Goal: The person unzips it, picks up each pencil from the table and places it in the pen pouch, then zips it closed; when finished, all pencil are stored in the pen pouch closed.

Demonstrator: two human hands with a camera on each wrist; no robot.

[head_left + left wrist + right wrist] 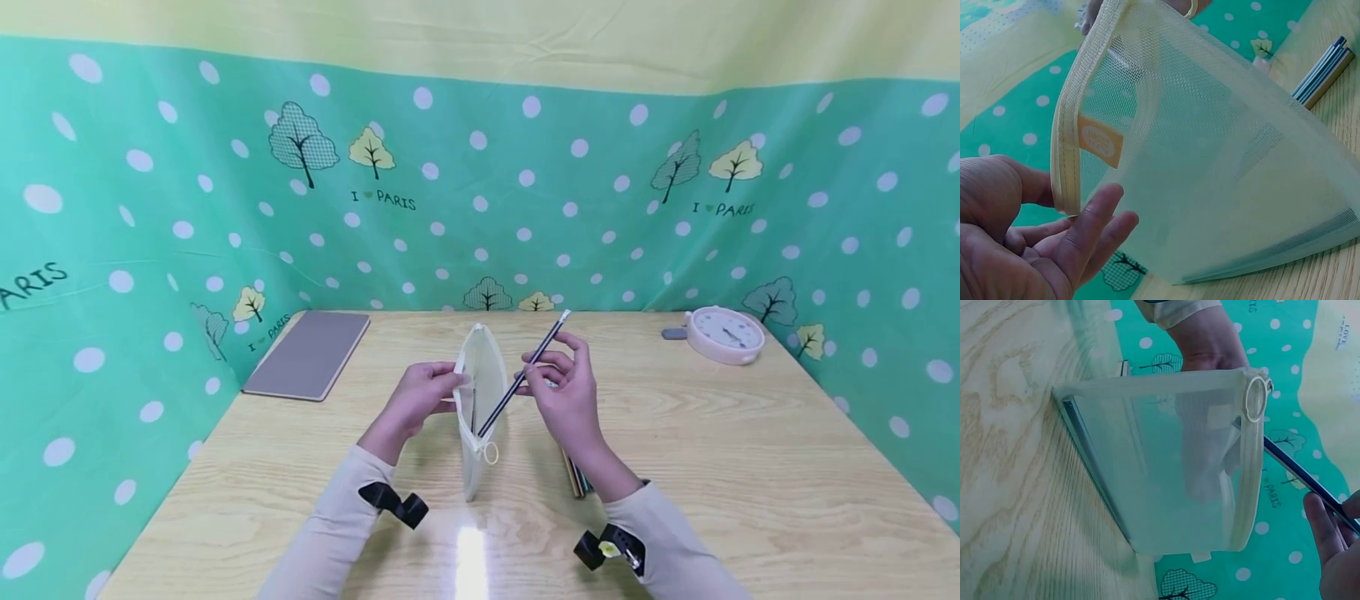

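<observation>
A pale mesh zip pouch (491, 371) stands on edge on the table with its mouth spread. My left hand (424, 393) pinches the zipped rim on the left side; an orange label (1101, 141) shows near those fingers in the left wrist view. Between the thumb and fingers of my right hand (567, 396) is a dark striped pencil (537, 353) with a white end up. It slants down to the left, its lower end inside the pouch mouth. Through the mesh, a dark pencil-like stick (1088, 453) lies along the pouch bottom.
Several coloured pencils (573, 477) lie on the wooden table under my right forearm. At the back left is a grey notebook (309, 357). A round white clock (724, 335) lies at the back right, near the polka-dot curtain (480, 175).
</observation>
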